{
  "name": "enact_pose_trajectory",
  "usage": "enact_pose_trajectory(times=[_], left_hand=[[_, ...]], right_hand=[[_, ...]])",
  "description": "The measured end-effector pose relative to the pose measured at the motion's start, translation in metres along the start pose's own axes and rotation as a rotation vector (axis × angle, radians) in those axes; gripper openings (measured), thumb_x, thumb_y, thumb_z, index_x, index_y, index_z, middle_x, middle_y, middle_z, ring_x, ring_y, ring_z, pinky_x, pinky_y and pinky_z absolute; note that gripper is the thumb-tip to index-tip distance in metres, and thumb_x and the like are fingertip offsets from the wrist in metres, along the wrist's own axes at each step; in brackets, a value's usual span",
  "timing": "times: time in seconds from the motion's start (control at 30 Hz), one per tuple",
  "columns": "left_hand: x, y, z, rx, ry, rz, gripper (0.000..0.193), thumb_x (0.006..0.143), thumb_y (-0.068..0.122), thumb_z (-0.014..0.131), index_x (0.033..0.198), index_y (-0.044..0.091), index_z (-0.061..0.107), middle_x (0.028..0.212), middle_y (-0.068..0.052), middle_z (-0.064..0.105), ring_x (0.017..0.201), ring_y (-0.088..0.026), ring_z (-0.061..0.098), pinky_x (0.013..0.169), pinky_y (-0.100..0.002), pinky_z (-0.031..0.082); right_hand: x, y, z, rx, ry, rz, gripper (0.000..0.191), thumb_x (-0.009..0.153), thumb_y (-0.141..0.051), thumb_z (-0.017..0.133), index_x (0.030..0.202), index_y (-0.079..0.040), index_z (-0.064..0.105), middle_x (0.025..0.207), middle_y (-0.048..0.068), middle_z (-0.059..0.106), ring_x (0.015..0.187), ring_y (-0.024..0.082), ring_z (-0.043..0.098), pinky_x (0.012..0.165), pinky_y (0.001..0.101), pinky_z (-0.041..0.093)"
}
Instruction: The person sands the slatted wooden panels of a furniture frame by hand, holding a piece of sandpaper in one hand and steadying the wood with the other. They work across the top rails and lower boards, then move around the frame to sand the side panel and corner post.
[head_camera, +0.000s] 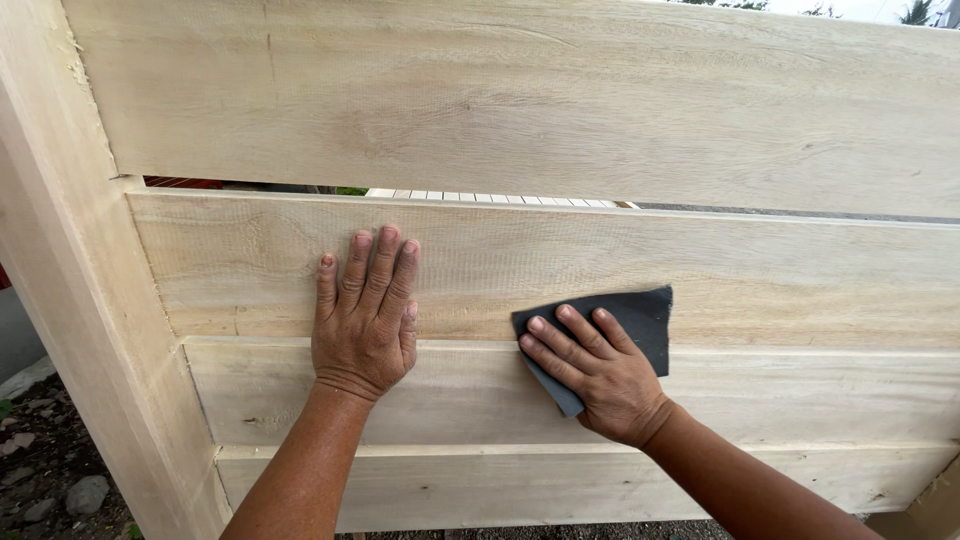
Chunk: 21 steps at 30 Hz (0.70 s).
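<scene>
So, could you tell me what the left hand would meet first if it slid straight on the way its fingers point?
The left hand lies flat on the middle plank, fingers pointing up. Going on, it would probably first reach that plank's top edge and the narrow gap above, then the upper plank.

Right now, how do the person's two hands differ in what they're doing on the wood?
The left hand lies flat and bare on the pale wooden slat, fingers pointing up. The right hand presses a dark sheet of sandpaper against the wood, fingers angled up-left. The left sits higher. Both rest palm-down on the same panel.
</scene>
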<state>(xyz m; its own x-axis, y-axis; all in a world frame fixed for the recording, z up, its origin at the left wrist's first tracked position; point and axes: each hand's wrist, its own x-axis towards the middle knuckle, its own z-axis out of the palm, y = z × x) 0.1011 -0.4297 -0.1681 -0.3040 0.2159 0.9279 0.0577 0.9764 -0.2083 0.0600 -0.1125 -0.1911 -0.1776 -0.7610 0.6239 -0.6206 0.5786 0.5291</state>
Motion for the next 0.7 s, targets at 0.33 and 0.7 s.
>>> enact_pose_trajectory(times=[0.33, 0.7], left_hand=[[-0.001, -0.001, 0.000, -0.036, 0.021, 0.006, 0.063, 0.104, 0.023, 0.039, 0.165, 0.017, 0.026, 0.173, -0.004, 0.018, 0.160, -0.022, 0.014, 0.131, -0.050, 0.004], [-0.003, -0.005, -0.001, -0.037, 0.028, 0.001, 0.061, 0.104, 0.023, 0.041, 0.164, 0.017, 0.033, 0.173, -0.003, 0.022, 0.160, -0.022, 0.016, 0.132, -0.049, 0.005]], right_hand=[[0.018, 0.001, -0.022, 0.063, -0.044, -0.029, 0.082, 0.085, -0.029, 0.068, 0.159, -0.027, 0.032, 0.168, -0.005, 0.025, 0.155, 0.019, 0.015, 0.126, 0.0460, 0.007], [0.073, -0.044, -0.012, 0.067, -0.074, 0.040, 0.078, 0.088, -0.024, 0.063, 0.159, -0.024, 0.031, 0.168, -0.002, 0.024, 0.155, 0.022, 0.016, 0.126, 0.0479, 0.007]])
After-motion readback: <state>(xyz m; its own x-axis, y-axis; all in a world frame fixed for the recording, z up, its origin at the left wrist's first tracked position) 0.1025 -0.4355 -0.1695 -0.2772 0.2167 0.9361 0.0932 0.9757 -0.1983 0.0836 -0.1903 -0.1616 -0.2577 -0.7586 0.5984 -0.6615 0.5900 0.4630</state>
